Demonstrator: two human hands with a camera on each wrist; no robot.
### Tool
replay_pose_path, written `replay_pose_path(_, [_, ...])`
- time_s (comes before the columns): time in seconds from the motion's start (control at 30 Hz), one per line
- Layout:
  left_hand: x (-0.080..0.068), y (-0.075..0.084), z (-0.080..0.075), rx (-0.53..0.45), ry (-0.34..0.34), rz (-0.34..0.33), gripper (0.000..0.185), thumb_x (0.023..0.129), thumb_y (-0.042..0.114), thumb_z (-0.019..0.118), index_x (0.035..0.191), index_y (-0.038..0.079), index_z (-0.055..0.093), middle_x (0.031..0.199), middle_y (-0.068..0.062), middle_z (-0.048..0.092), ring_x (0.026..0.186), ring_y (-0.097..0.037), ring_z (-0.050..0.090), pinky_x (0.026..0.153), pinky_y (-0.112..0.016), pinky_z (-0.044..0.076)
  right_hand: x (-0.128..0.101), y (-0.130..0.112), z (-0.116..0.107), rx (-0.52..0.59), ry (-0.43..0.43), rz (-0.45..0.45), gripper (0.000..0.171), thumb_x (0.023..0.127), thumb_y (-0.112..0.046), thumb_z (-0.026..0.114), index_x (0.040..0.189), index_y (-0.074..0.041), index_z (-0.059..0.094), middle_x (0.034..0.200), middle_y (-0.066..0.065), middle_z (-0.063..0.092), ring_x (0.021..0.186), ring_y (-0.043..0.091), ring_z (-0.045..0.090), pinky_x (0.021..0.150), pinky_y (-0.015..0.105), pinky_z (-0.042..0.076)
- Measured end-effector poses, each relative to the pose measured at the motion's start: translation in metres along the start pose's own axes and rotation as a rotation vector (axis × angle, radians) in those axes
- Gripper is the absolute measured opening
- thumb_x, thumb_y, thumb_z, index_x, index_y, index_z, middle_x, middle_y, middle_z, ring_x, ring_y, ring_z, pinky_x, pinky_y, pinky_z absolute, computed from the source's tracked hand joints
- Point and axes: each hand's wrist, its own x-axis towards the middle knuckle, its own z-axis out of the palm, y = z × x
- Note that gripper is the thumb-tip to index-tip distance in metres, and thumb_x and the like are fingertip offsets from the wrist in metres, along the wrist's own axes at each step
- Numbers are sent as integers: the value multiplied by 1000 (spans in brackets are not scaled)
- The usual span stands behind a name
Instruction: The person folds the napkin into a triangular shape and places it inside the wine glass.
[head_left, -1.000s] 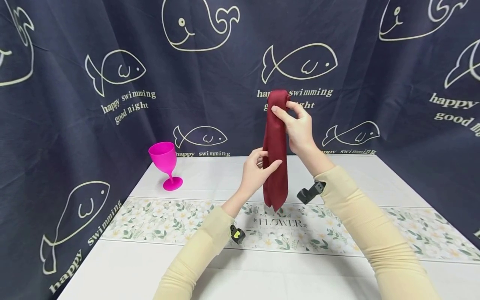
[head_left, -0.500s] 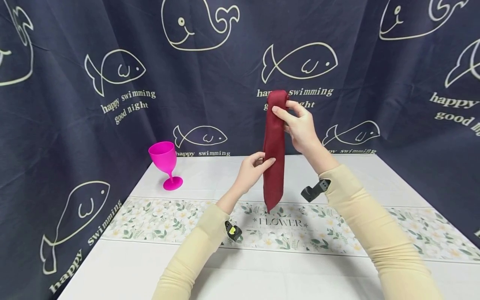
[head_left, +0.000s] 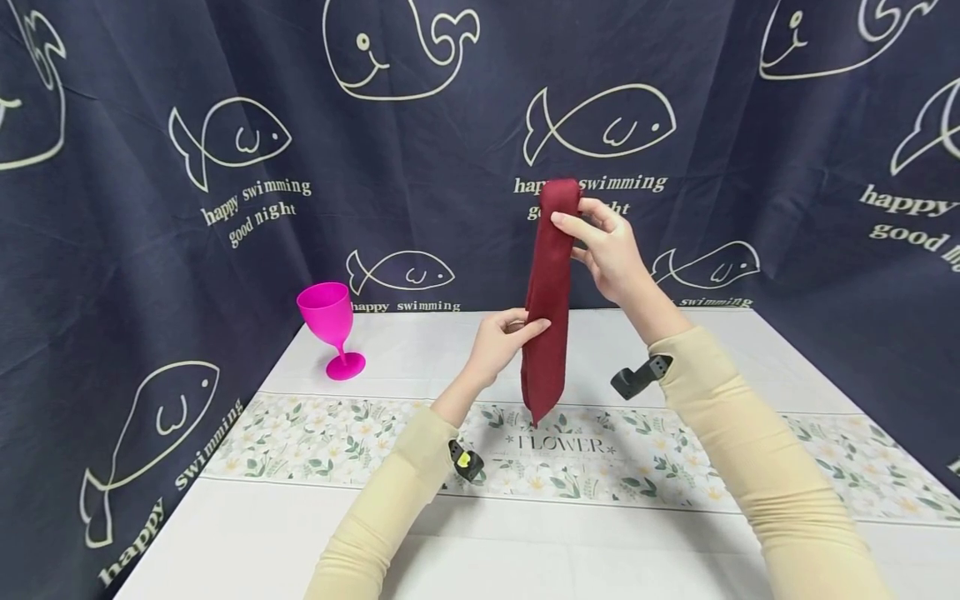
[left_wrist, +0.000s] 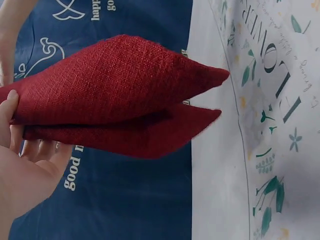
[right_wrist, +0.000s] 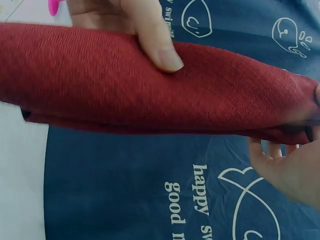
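Observation:
A dark red necktie (head_left: 551,275), folded over on itself, hangs upright in the air above the table. My right hand (head_left: 617,257) pinches it just below the top fold, thumb on the front and fingers behind. Lower down, my left hand (head_left: 497,346) grips it at its left edge, thumb across the front. In the left wrist view the two pointed ends of the necktie (left_wrist: 125,85) stand slightly apart, one behind the other. In the right wrist view my left thumb (right_wrist: 167,57) presses on the cloth, while the layers behind are mostly hidden.
A bright pink goblet (head_left: 327,315) stands at the table's back left. The white tablecloth (head_left: 300,533) carries a floral band (head_left: 315,437) with lettering. A dark blue curtain (head_left: 465,208) with fish drawings closes off the back and sides.
The left hand has moved slightly left and down along the necktie. The right hand has shifted a little right, and the necktie's lower end has swung left, tilting it slightly.

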Motion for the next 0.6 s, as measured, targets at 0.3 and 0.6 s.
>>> replay_pose_path(0.3, [1, -6, 3, -123, 31, 57, 45, 74, 18, 70, 110, 10, 44, 100, -10, 63, 81, -17, 64, 76, -29, 51, 1, 5, 0, 47, 71, -36, 36, 73, -5, 68, 97, -13, 43, 96, 3, 49, 77, 13, 61, 64, 26, 52])
replay_pose_path(0.6, [0, -9, -1, -110, 28, -15, 38, 73, 22, 70, 109, 17, 59, 100, -5, 64, 86, -14, 63, 79, -28, 49, 0, 7, -2, 20, -26, -41, 59, 76, -3, 64, 127, -11, 35, 106, 4, 48, 85, 12, 60, 70, 23, 50])
